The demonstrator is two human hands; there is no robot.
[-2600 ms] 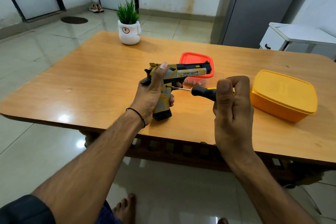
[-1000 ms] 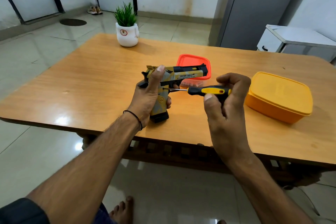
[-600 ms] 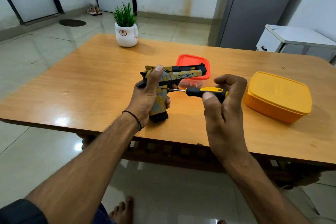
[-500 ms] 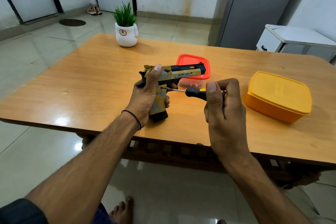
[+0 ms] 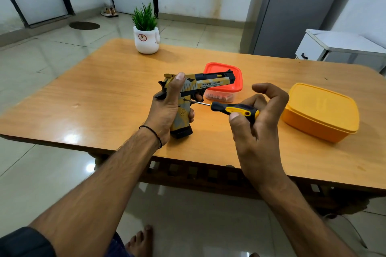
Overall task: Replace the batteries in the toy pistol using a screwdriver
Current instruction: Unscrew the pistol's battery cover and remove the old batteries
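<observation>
Near the counter's [image 5: 104, 100] front edge, the left hand [image 5: 167, 110] grips the pistol [image 5: 208, 83] upright. The right hand's [image 5: 257, 131] thumb and fingers [image 5: 271, 98] pinch the screwdriver [image 5: 234, 109] loosely, forefinger lifted; so light a hold could let the tip skid across the pistol's grip.

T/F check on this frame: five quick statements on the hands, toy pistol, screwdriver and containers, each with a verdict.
1. The left hand grips the toy pistol by its handle. True.
2. The right hand holds the screwdriver, tip at the pistol's side. True.
3. The toy pistol lies flat, untouched. False: it is held upright.
4. The yellow container is open. False: the yellow container has its lid on.
5. The potted plant is by the person. False: the potted plant stands at the far edge of the table.
</observation>
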